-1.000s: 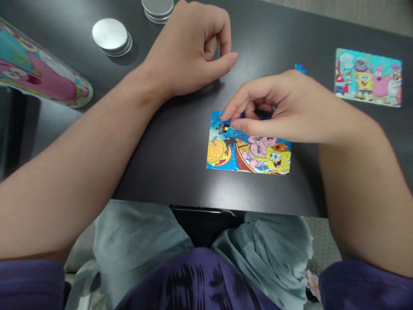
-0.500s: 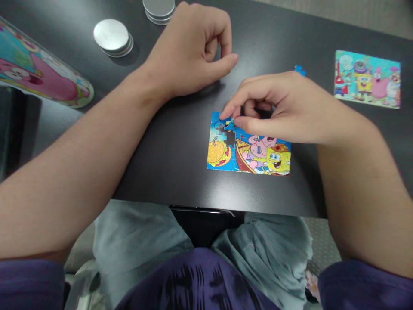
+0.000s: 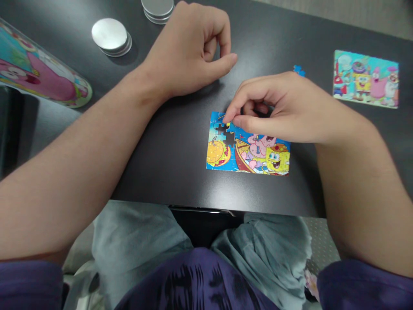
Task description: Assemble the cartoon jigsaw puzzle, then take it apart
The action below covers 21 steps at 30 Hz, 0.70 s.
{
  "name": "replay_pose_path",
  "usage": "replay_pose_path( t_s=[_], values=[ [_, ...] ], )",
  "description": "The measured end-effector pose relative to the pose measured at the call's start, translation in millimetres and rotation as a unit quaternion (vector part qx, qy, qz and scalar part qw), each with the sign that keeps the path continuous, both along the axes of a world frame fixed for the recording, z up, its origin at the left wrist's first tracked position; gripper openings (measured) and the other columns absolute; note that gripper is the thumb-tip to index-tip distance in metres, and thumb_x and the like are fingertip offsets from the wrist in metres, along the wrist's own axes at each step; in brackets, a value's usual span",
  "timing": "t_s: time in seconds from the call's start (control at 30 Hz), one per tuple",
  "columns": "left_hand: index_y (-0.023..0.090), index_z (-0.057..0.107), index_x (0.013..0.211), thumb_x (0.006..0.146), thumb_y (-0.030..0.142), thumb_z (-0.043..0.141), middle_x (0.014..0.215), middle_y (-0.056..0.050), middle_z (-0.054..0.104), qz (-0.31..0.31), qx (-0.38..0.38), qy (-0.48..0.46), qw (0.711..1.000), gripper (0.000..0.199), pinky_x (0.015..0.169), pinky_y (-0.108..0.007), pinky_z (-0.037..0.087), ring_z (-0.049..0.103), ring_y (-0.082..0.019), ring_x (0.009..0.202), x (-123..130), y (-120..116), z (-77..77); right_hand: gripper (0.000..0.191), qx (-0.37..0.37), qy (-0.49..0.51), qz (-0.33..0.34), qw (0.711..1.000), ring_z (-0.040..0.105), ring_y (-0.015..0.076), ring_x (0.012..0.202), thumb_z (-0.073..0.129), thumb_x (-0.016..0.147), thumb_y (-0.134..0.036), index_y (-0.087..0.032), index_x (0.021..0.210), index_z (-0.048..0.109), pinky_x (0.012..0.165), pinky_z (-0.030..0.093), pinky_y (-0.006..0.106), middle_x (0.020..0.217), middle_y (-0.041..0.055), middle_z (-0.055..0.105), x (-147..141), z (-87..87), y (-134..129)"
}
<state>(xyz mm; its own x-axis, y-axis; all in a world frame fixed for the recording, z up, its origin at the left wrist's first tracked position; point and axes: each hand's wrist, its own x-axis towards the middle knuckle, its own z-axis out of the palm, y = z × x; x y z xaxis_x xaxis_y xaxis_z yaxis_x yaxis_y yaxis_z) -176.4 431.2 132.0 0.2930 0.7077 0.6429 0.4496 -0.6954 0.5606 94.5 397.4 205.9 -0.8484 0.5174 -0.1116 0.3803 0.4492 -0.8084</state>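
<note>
A small cartoon jigsaw puzzle (image 3: 219,153) lies on the dark table, with dark gaps in its upper left part. My right hand (image 3: 274,107) is over its top edge, thumb and forefinger pinched together on a puzzle piece (image 3: 228,124) that is mostly hidden by the fingertips. Farther up the table rests my left hand (image 3: 200,51), fingers curled in and thumb stretched forward, with nothing visible in it. Just beyond my right hand, a loose blue puzzle piece (image 3: 299,70) is partly covered by the wrist.
To the right lies another cartoon picture puzzle (image 3: 366,79). Stacks of round silver discs (image 3: 109,34) stand at the upper left. A tall container with cartoon print (image 3: 48,77) is at the left edge, beside a black object (image 3: 9,129). The table's front edge (image 3: 142,203) runs above my lap.
My right fingertips have shifted slightly over the puzzle's upper left, and the piece there shows a little less. My left hand stays in place.
</note>
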Motion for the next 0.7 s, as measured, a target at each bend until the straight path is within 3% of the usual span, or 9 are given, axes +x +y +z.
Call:
replay_pose_path(
  t_s=[0.2, 0.3, 0.47, 0.7],
  values=[
    [0.025, 0.068, 0.082, 0.084, 0.036, 0.069, 0.06, 0.01, 0.043, -0.01, 0.004, 0.009, 1.0, 0.011, 0.093, -0.04, 0.045, 0.037, -0.01, 0.059, -0.9, 1.1, 0.7, 0.01, 0.001, 0.001, -0.006, 1.0, 0.061, 0.0171, 0.069, 0.095, 0.104, -0.024, -0.028, 0.112, 0.091, 0.067, 0.043, 0.035, 0.074, -0.0057, 0.07, -0.2, 0.8, -1.3],
    [0.024, 0.069, 0.085, 0.089, 0.034, 0.069, 0.062, 0.01, 0.045, -0.019, -0.012, 0.026, 0.999, 0.011, 0.09, -0.037, 0.043, 0.04, -0.009, 0.061, -2.7, 0.4, 3.1, 0.013, 0.004, 0.012, 0.009, 1.0, 0.068, 0.0205, 0.073, 0.09, 0.099, -0.025, -0.031, 0.111, 0.091, 0.067, 0.049, 0.038, 0.081, -0.0031, 0.079, -1.5, 2.1, -2.5],
    [0.023, 0.067, 0.086, 0.093, 0.035, 0.068, 0.062, 0.011, 0.045, -0.024, -0.019, 0.044, 0.999, 0.013, 0.079, -0.031, 0.036, 0.038, -0.007, 0.059, -5.6, -2.2, 6.5, 0.017, -0.018, 0.003, -0.01, 1.0, 0.083, 0.0279, 0.093, 0.097, 0.091, -0.025, -0.035, 0.104, 0.091, 0.081, 0.065, 0.04, 0.102, 0.0002, 0.094, -5.1, 8.2, -6.8],
    [0.023, 0.067, 0.09, 0.096, 0.036, 0.068, 0.063, 0.012, 0.045, -0.018, -0.028, 0.054, 0.998, 0.014, 0.075, -0.031, 0.034, 0.038, -0.006, 0.06, -7.7, -0.6, 4.3, 0.024, -0.042, 0.0, -0.019, 0.999, 0.086, 0.03, 0.098, 0.104, 0.087, -0.028, -0.038, 0.106, 0.093, 0.079, 0.064, 0.043, 0.105, -0.0024, 0.095, -3.6, 8.3, -9.3]
  ],
)
